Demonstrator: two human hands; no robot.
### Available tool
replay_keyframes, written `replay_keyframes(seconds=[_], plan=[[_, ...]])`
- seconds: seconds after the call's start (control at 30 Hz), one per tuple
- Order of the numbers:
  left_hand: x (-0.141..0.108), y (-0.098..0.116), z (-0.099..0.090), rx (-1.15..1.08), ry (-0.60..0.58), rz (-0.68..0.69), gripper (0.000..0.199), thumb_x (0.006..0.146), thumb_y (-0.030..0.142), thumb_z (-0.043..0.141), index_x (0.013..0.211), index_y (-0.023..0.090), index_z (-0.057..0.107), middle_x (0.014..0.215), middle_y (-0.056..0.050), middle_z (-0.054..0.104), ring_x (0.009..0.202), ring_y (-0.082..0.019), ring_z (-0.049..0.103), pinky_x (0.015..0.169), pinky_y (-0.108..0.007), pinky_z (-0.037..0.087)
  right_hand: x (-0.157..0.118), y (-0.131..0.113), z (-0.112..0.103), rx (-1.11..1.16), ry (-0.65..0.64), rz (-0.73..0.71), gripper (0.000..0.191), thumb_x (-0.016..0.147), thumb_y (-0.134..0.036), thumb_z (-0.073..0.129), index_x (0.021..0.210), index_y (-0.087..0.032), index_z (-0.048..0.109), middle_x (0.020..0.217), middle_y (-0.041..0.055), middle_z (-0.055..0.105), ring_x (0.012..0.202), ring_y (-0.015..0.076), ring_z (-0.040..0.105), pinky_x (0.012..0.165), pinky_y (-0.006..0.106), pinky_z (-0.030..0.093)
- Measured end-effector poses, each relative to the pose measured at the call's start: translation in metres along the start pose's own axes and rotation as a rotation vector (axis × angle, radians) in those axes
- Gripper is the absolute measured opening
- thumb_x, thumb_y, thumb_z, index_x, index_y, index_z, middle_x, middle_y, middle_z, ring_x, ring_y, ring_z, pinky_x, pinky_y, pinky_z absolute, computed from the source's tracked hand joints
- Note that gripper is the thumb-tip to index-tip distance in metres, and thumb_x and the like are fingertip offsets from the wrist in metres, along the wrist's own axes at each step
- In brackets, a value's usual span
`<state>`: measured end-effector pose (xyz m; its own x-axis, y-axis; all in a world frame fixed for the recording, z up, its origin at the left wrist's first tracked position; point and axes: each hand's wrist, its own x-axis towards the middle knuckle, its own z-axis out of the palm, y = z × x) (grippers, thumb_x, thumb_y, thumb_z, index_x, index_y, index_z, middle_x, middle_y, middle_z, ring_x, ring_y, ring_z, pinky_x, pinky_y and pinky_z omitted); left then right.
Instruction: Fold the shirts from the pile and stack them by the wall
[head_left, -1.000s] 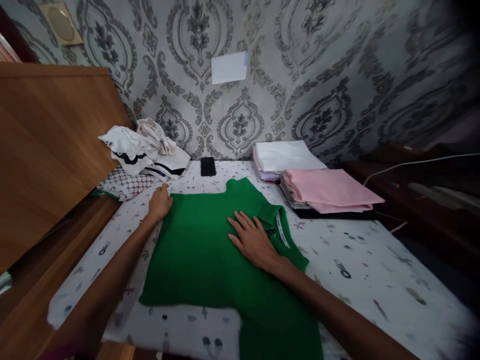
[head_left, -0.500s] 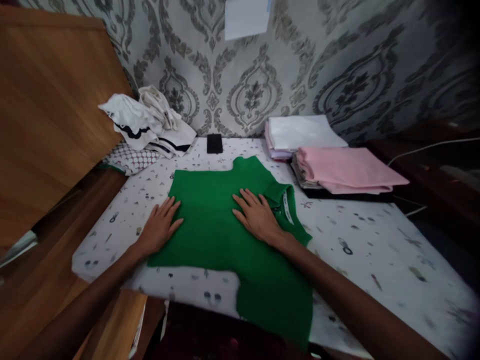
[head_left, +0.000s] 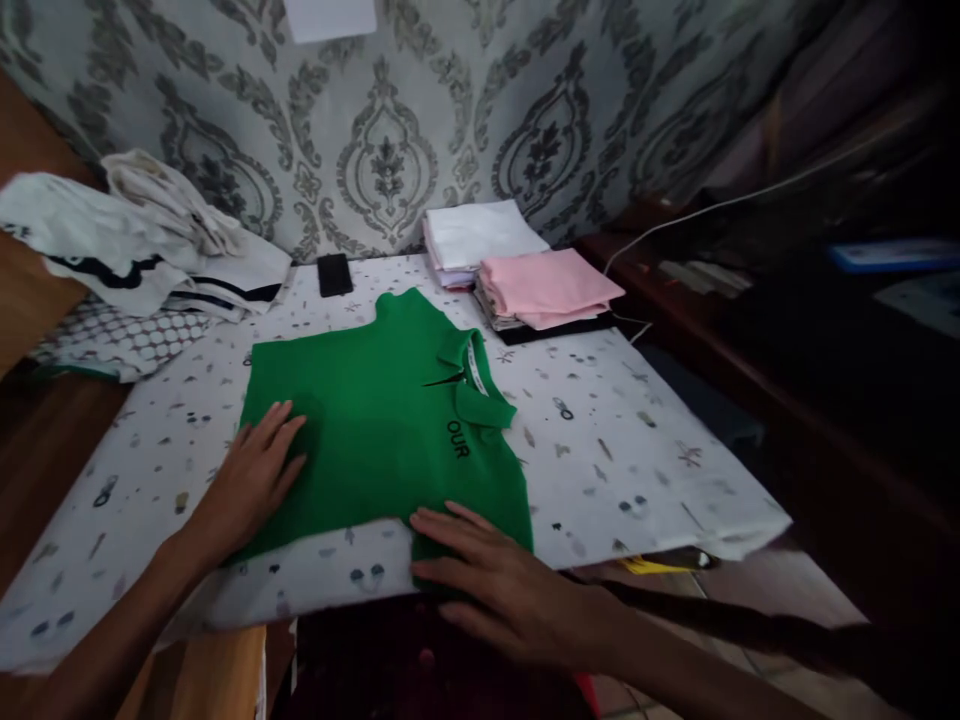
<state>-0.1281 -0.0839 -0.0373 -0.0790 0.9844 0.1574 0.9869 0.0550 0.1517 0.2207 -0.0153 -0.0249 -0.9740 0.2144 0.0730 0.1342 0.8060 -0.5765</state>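
Observation:
A green polo shirt lies spread on the white patterned cloth of the table, its collar to the right and its hem to the left. Dark letters "OUR" show on the chest below the collar. My left hand rests on the hem end, fingers stretched out on the fabric. At the near sleeve is my right hand, its fingers extended and slightly apart over the sleeve's edge by the table's front. Part of that sleeve is hidden under the hand.
Folded pink and white cloths are stacked at the back right. A black phone-like object lies near the wall. Crumpled white clothes are heaped at the back left. A thin white cable runs at the right.
My right hand has moved from the chest near the collar to the near sleeve, uncovering the letters. My left hand still lies at the hem. The view has swung right.

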Motion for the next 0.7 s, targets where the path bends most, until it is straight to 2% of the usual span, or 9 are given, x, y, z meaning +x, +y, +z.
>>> replay_keyframes(seconds=[0.07, 0.1, 0.17, 0.23, 0.33, 0.43, 0.5, 0.6, 0.7], plan=[[0.013, 0.029, -0.003, -0.126, -0.089, 0.139, 0.050, 0.098, 0.046, 0.036, 0.145, 0.031, 0.044, 0.158, -0.006, 0.040, 0.146, -0.027, 0.036, 0.111, -0.048, 0.042, -0.015, -0.003, -0.004, 0.076, 0.093, 0.051, 0.035, 0.101, -0.032, 0.046, 0.131, -0.023, 0.060, 0.149, 0.0095, 0.051, 0.138, 0.0201, 0.046, 0.114, 0.041, 0.039], [0.021, 0.045, -0.004, -0.182, -0.140, 0.216, 0.049, 0.098, 0.045, 0.037, 0.145, 0.032, 0.044, 0.158, -0.005, 0.040, 0.145, -0.025, 0.037, 0.111, -0.045, 0.043, -0.020, 0.000, -0.005, 0.085, 0.183, 0.108, 0.034, 0.101, -0.032, 0.044, 0.129, -0.023, 0.061, 0.143, 0.0098, 0.056, 0.132, 0.0202, 0.052, 0.109, 0.040, 0.045], [0.037, 0.078, -0.003, -0.269, -0.235, 0.363, 0.045, 0.100, 0.041, 0.035, 0.142, 0.033, 0.047, 0.156, -0.003, 0.044, 0.144, -0.022, 0.039, 0.113, -0.041, 0.041, -0.027, 0.014, -0.008, 0.038, 0.394, 0.294, 0.031, 0.101, -0.032, 0.040, 0.121, -0.022, 0.063, 0.123, 0.0111, 0.066, 0.115, 0.0218, 0.061, 0.096, 0.039, 0.052], [0.055, 0.107, 0.001, -0.320, -0.298, 0.476, 0.040, 0.101, 0.036, 0.034, 0.137, 0.031, 0.052, 0.150, -0.004, 0.051, 0.140, -0.020, 0.044, 0.114, -0.039, 0.040, -0.028, 0.033, -0.010, -0.073, 0.540, 0.502, 0.029, 0.100, -0.033, 0.041, 0.112, -0.020, 0.064, 0.106, 0.0117, 0.067, 0.102, 0.0236, 0.063, 0.087, 0.038, 0.053], [0.079, 0.138, 0.011, -0.350, -0.323, 0.575, 0.037, 0.102, 0.028, 0.033, 0.128, 0.025, 0.058, 0.134, -0.007, 0.061, 0.127, -0.020, 0.054, 0.109, -0.038, 0.043, -0.019, 0.058, -0.016, -0.251, 0.540, 0.692, 0.025, 0.096, -0.036, 0.049, 0.106, -0.017, 0.063, 0.102, 0.0125, 0.065, 0.098, 0.0263, 0.061, 0.085, 0.039, 0.050], [0.097, 0.155, 0.023, -0.302, -0.296, 0.627, 0.037, 0.101, 0.024, 0.032, 0.125, 0.022, 0.060, 0.128, -0.008, 0.063, 0.119, -0.021, 0.056, 0.103, -0.040, 0.045, -0.007, 0.069, -0.023, -0.342, 0.501, 0.763, 0.018, 0.092, -0.032, 0.054, 0.099, -0.018, 0.063, 0.097, 0.0108, 0.066, 0.093, 0.0251, 0.061, 0.082, 0.036, 0.046], [0.103, 0.161, 0.029, -0.227, -0.280, 0.638, 0.039, 0.101, 0.023, 0.031, 0.130, 0.024, 0.058, 0.135, -0.007, 0.060, 0.122, -0.023, 0.054, 0.101, -0.042, 0.044, -0.002, 0.070, -0.027, -0.330, 0.498, 0.791, 0.012, 0.091, -0.027, 0.053, 0.092, -0.020, 0.062, 0.091, 0.0075, 0.066, 0.084, 0.0217, 0.061, 0.075, 0.032, 0.043], [0.106, 0.167, 0.037, -0.131, -0.261, 0.640, 0.044, 0.100, 0.022, 0.031, 0.140, 0.026, 0.050, 0.145, -0.007, 0.054, 0.130, -0.025, 0.048, 0.100, -0.045, 0.043, -0.002, 0.067, -0.030, -0.215, 0.510, 0.852, 0.013, 0.090, -0.026, 0.051, 0.083, -0.021, 0.061, 0.078, 0.0026, 0.066, 0.070, 0.0170, 0.058, 0.063, 0.028, 0.037], [0.106, 0.170, 0.038, -0.091, -0.248, 0.656, 0.047, 0.099, 0.020, 0.032, 0.143, 0.024, 0.047, 0.146, -0.009, 0.052, 0.131, -0.027, 0.046, 0.098, -0.045, 0.044, -0.005, 0.064, -0.031, -0.118, 0.521, 0.910, 0.014, 0.089, -0.027, 0.052, 0.079, -0.021, 0.060, 0.071, 0.0009, 0.065, 0.064, 0.0154, 0.056, 0.059, 0.027, 0.033]])
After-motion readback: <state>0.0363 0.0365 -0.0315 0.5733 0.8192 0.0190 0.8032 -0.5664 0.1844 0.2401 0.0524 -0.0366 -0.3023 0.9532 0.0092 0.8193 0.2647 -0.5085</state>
